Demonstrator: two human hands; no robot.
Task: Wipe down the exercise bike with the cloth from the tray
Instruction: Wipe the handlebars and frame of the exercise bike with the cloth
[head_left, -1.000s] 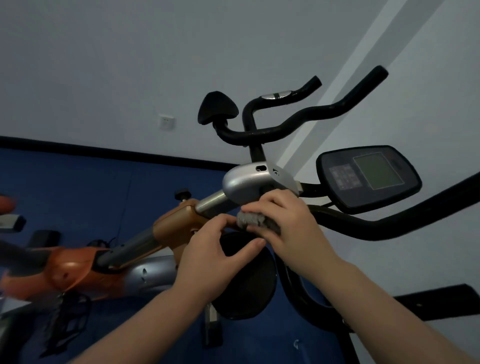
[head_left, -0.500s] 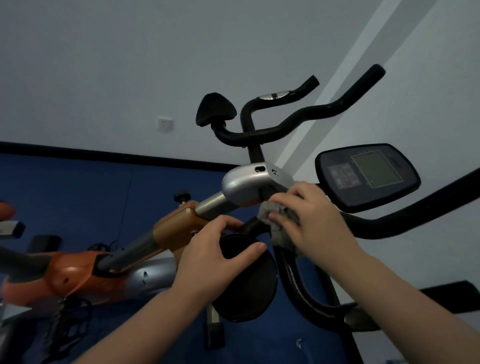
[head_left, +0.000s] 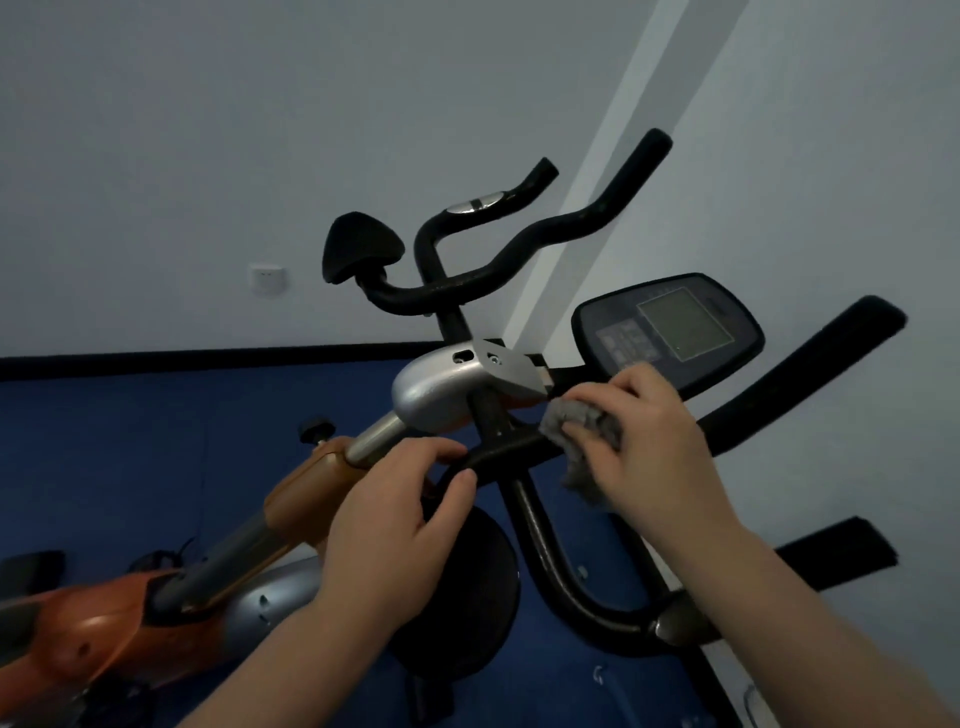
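Right hand has its fingers curled round a bunched-up grey cloth, pressing it against the black handlebar just right of the silver stem cap. A loose bit of the cloth hangs down below the bar, under the palm. The knuckles sit right in front of the lower edge of the console, which is just up and right of the stem cap.

Left hand is gripping the same handlebar on the other side, just below and left of the stem cap, thumb over the top and fingers wrapped underneath, so it's clenched on the bar. Its wrist crosses over the orange frame, which runs down and left from the stem cap.

The exercise bike itself fills most of the view. A second set of black bars curves up above the stem cap, with a black pad at the left end. A round black disc sits below the left hand. Blue floor is behind the frame, and there's a white wall socket up and left of the stem cap.
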